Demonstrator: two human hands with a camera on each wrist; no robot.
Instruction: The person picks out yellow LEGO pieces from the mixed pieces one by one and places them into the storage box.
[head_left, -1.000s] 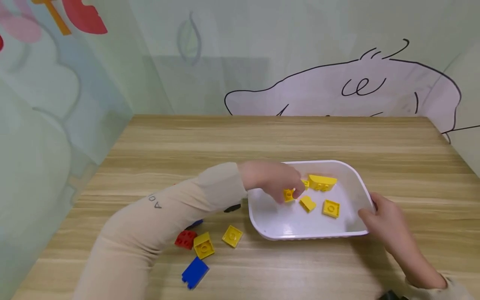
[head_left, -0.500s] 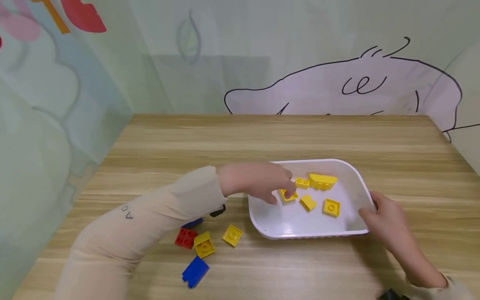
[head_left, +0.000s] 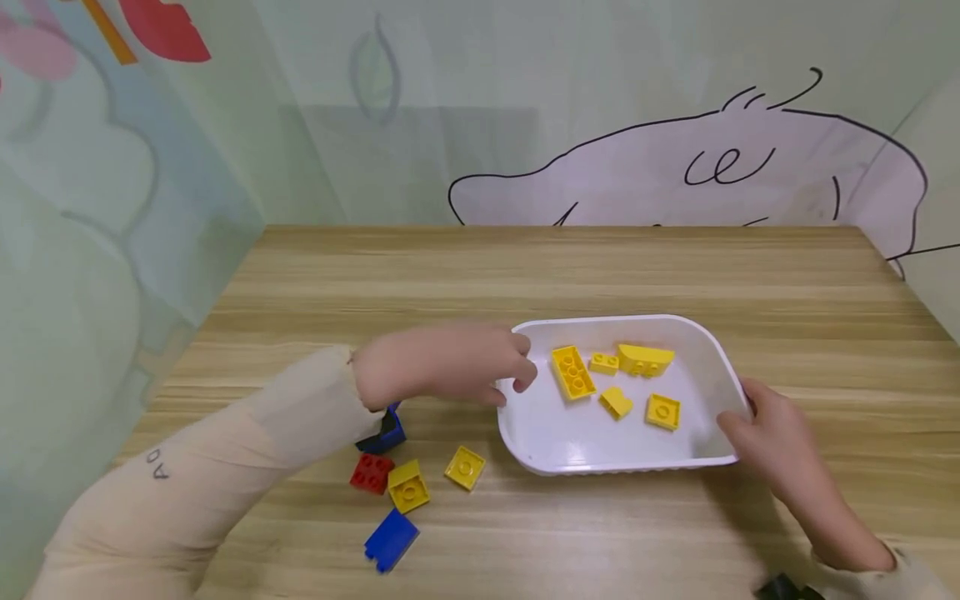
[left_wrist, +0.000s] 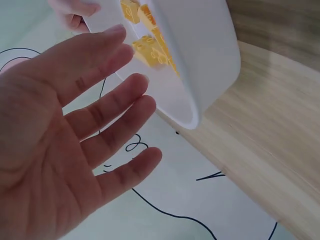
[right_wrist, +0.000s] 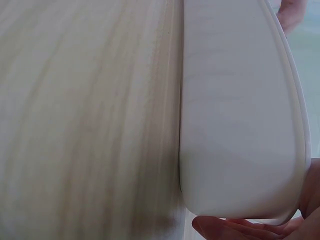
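Observation:
A white plastic tub [head_left: 600, 464] stands on the table with several yellow toy bricks in it, among them a long brick [head_left: 573, 373], a curved-top brick [head_left: 645, 360] and a square brick [head_left: 663, 412]. My left hand [head_left: 450, 360] hovers at the tub's left rim, fingers spread and holding nothing; the left wrist view shows its bare palm [left_wrist: 55, 145]. At the opposite end, my right hand [head_left: 776, 454] grips the tub's right rim, thumb on the inside. In the right wrist view, its fingers [right_wrist: 245, 231] curl around the tub's corner.
Left of the tub lie a red brick [head_left: 371, 472], a yellow brick [head_left: 408, 487], a yellow square brick [head_left: 465, 468] and a blue brick [head_left: 392, 540]. Another blue piece [head_left: 390, 432] is partly covered by the left sleeve. A wall with drawings rises behind the table [head_left: 420, 275].
My left hand has let go of the long yellow brick inside the tub and drawn back left to the rim, uncovering it. The right hand has kept its grip in place.

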